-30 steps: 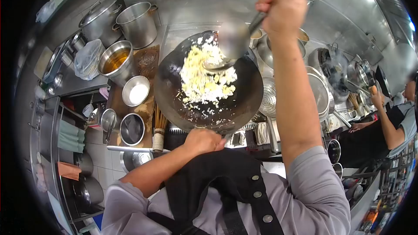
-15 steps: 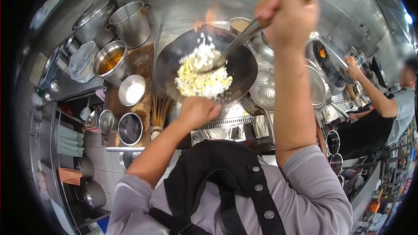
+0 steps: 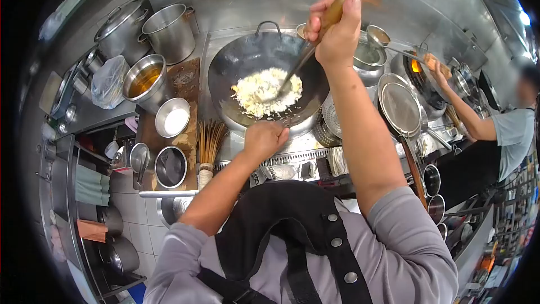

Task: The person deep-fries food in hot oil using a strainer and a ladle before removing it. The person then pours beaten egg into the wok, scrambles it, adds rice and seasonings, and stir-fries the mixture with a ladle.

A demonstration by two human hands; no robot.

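Note:
My left hand (image 3: 264, 139) is closed at the near rim of a large dark wok (image 3: 228, 59), gripping its near handle, which the fingers mostly hide. A loop handle stands at the wok's far rim. In the bottom lies fried rice (image 3: 254, 91), white grains mixed with yellow egg-like pieces. Raised above the wok's right side, my right hand (image 3: 340, 39) is wrapped around the wooden handle of a ladle (image 3: 304, 59). The ladle's metal shaft slants down to the left, and its head rests among the rice, partly blurred.
Left of the wok stand a bamboo brush (image 3: 209, 141), a metal bowl (image 3: 172, 117) and a pot of amber liquid (image 3: 144, 81). To the right are a mesh strainer (image 3: 400, 107) and a perforated ladle (image 3: 332, 115). A co-worker (image 3: 506, 135) works at another wok farther right.
The rice, earlier heaped and partly airborne, now lies lower in the wok. The wok sits flatter and the flame behind it is gone from view. My right hand has moved down and left.

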